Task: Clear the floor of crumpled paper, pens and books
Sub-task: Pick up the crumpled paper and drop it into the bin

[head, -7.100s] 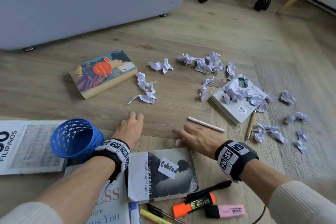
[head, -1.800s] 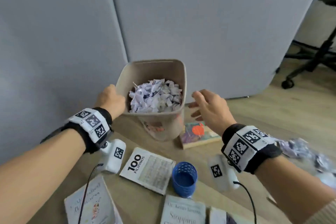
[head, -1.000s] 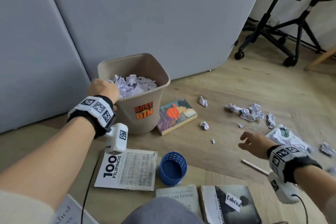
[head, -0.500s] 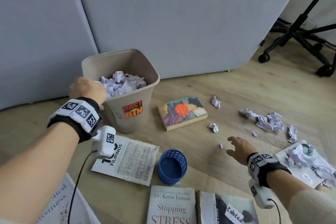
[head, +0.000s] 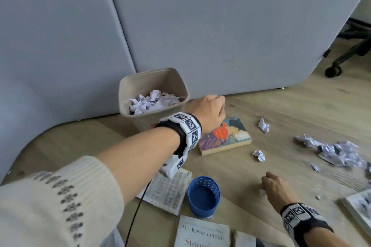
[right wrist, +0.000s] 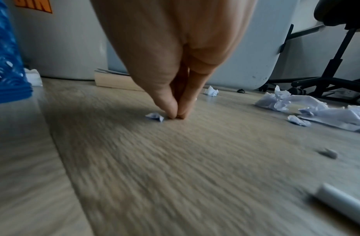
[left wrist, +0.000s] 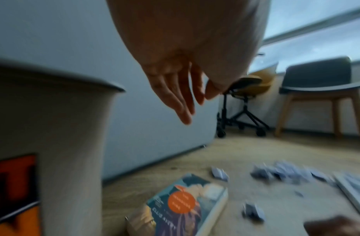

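Observation:
A beige bin point(head: 124, 86) holding crumpled paper point(head: 154, 100) stands by the grey partition. My left hand point(head: 218, 106) hovers right of it, above a book with an orange circle point(head: 226, 138). In the left wrist view that hand point(left wrist: 198, 108) hangs with relaxed fingers and holds nothing. My right hand point(head: 265, 183) is down on the wooden floor. Its thumb and fingertip point(right wrist: 176, 117) press together there, and a tiny paper scrap point(right wrist: 154, 116) lies against the thumb's outer side. Crumpled balls point(head: 263, 125) point(head: 259, 155) and a paper pile point(head: 337, 152) lie further right.
A blue mesh cup point(head: 200, 210) stands left of my right hand, next to a printed booklet point(head: 168, 192). More books point(head: 202, 232) point(head: 359, 206) lie near me. A white pen point(right wrist: 342, 202) lies on the floor. An office chair base point(head: 351, 50) is at the far right.
My left hand has let go of the bin rim and swung right over the orange-circle book. My right hand has dropped to the floor and pinched its fingertips beside the small scrap.

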`<state>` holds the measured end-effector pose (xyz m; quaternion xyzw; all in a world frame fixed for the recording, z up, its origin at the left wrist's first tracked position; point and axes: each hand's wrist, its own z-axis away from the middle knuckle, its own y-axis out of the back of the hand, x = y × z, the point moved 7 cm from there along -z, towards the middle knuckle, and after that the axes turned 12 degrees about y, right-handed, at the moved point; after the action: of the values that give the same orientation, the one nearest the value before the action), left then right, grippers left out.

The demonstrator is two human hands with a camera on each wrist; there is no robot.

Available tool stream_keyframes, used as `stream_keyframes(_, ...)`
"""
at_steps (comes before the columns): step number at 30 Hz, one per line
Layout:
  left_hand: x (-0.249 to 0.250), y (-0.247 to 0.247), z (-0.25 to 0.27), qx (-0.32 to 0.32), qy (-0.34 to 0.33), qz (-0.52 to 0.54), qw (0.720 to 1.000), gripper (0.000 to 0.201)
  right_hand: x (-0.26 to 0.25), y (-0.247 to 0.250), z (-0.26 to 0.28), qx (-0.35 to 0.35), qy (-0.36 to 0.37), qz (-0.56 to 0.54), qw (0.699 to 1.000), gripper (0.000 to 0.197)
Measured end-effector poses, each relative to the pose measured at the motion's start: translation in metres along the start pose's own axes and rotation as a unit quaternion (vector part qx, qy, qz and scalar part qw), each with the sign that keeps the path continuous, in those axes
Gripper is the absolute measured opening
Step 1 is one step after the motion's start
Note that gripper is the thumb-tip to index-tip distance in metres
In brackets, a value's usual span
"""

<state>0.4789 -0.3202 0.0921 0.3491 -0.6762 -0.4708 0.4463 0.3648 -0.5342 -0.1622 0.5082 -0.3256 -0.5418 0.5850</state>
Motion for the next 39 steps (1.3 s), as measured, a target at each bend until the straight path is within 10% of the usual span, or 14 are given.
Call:
stream_keyframes(4, 0.046, -0.085, -0.002, -0.191, -0.099, -0.167, 0.962, 0.021, -0.010, 0.013, 0.016, 0.010, 0.028, 0.007, 1.000, 0.024)
stream_keyframes(8, 0.078, -0.159, -0.004, -0.238, -0.105, -0.156, 0.953, 0.016, 0.036, 0.023, 0.025, 0.095, -0.056, -0.063, 0.992, 0.009)
stream_keyframes(13, 0.108, -0.247, -0.009, -0.308, -0.030, -0.096, 0.946, 0.049, 0.131, 0.039, 0.037, 0.139, -0.192, -0.050, 0.970, 0.050)
stream_keyframes(18, 0.107, -0.298, -0.012, -0.311, 0.024, -0.082, 0.947, 0.026, 0.228, 0.073, 0.041, 0.285, -0.354, -0.114, 0.884, 0.099)
stream_keyframes(22, 0.103, -0.308, -0.017, -0.302, 0.004, -0.094, 0.949, 0.029, 0.277, 0.065, 0.026, 0.253, -0.415, -0.269, 0.832, 0.124)
stream_keyframes(28, 0.100, -0.307, -0.019, -0.321, -0.004, -0.056, 0.945, 0.019, 0.263, 0.047, -0.038, 0.129, -0.340, -0.183, 0.913, 0.093)
stream_keyframes(33, 0.110, -0.297, -0.018, -0.343, 0.024, -0.052, 0.938, 0.010, 0.214, 0.046, -0.069, 0.189, -0.171, -0.074, 0.964, 0.054)
stream_keyframes(39, 0.125, -0.297, 0.020, -0.474, -0.062, -0.099, 0.873, 0.079, 0.176, 0.052, -0.053, 0.177, -0.091, -0.007, 0.980, 0.028)
